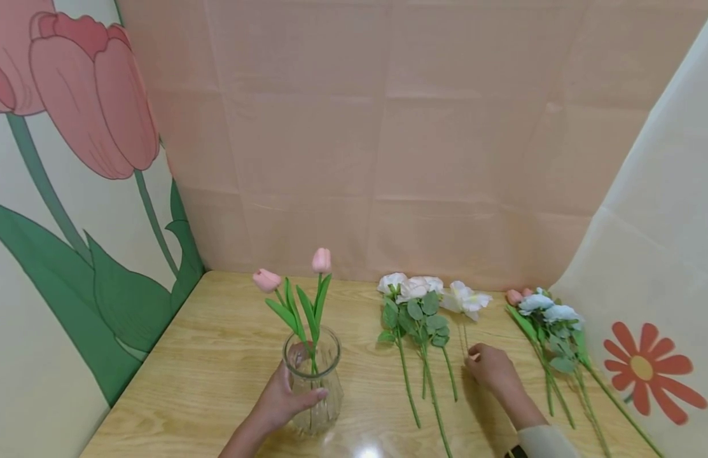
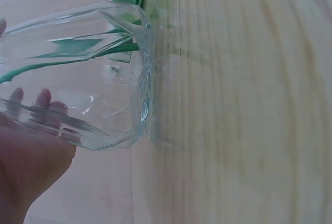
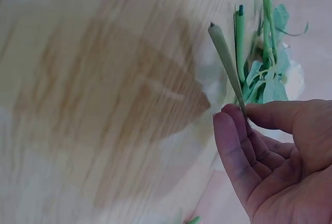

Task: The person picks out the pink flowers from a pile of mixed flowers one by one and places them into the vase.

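My left hand (image 1: 278,399) grips a clear ribbed glass vase (image 1: 329,395), with the thumb in front and fingers behind. The vase stands upright on the table, as its base in the left wrist view shows. Inside it are two pink tulips (image 1: 322,261) with green leaves, one leaning left. Over to the right, my right hand (image 1: 495,367) pinches the thin stem (image 3: 224,53) of a white flower (image 1: 465,299) between thumb and fingertips. The stem's cut end sticks out past the fingers in the right wrist view. That flower's broad petals lie near the back of the table.
White roses (image 1: 413,289) with leafy green stems lie between the vase and my right hand. At the right edge lies another bunch, with pale blue flowers (image 1: 560,313) and pink tulips (image 1: 514,297). A beige sheet (image 1: 376,127) hangs behind the wooden table (image 1: 176,375).
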Available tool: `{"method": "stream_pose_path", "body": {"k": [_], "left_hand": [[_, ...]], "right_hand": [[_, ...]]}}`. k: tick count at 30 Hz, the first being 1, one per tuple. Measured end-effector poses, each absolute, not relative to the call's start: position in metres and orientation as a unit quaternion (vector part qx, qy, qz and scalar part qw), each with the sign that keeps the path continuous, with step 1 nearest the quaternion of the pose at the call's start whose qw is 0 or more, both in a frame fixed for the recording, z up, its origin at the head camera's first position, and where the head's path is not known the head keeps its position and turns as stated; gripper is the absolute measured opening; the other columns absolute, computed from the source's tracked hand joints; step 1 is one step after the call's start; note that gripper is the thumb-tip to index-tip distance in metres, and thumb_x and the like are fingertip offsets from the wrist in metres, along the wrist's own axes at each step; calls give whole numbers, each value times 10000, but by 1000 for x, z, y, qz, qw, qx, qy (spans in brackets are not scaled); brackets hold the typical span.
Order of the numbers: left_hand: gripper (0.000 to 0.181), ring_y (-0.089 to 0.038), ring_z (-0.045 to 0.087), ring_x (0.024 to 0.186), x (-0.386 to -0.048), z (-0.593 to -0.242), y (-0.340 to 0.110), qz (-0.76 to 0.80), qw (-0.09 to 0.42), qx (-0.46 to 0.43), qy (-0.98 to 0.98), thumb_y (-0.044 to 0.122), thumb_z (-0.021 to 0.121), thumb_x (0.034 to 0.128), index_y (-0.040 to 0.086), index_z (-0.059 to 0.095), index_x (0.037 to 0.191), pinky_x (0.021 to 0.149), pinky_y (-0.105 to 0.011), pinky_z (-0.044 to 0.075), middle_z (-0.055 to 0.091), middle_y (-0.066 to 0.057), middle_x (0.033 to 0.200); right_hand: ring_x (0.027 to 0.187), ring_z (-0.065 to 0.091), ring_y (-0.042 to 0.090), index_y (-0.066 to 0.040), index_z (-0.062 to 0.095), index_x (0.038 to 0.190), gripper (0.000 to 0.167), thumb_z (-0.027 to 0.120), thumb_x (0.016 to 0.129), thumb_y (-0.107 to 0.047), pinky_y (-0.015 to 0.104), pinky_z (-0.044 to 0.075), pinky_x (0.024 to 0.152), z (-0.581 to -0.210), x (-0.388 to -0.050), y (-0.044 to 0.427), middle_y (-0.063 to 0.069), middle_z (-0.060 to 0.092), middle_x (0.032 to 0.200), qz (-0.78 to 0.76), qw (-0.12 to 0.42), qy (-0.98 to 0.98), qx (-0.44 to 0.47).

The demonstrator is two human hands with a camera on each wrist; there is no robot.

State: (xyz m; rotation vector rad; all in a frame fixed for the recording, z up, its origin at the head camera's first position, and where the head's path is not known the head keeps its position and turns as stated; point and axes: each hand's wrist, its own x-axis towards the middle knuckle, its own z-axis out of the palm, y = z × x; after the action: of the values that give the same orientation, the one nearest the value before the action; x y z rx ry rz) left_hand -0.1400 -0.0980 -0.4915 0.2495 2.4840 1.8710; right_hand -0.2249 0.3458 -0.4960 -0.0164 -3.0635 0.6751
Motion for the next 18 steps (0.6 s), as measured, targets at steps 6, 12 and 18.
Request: {"method": "stream_pose_path", "body": {"k": [6,12,18], "left_hand": [[904,-496,337,1432,-140,-491,-98,597,12,77,799,331,877,762,240,398,1523,1091,-784,212,467,-169,1525],[914,-487,334,1438,-141,-493,-98,599,11,83,796,327,873,767,217,386,1532,1100,-776,206,463,-169,1528],[914,-480,322,1448,-141,-493,-98,608,12,89,789,325,871,768,210,386,1534,1106,-772,201,463,-156,1531]], "right_hand": [[736,654,235,85,649,1119,300,613,955,-164,430,541,669,-493,-223,339,129,712,868,216,-9,-976,-9],[782,666,276,86,665,1098,303,616,949,-173,458,544,693,-497,-226,337,153,714,884,199,-2,-980,-1],[841,681,348,92,682,1076,322,616,954,-199,510,550,735,-495,-227,339,211,721,946,185,-5,-983,4]]}}
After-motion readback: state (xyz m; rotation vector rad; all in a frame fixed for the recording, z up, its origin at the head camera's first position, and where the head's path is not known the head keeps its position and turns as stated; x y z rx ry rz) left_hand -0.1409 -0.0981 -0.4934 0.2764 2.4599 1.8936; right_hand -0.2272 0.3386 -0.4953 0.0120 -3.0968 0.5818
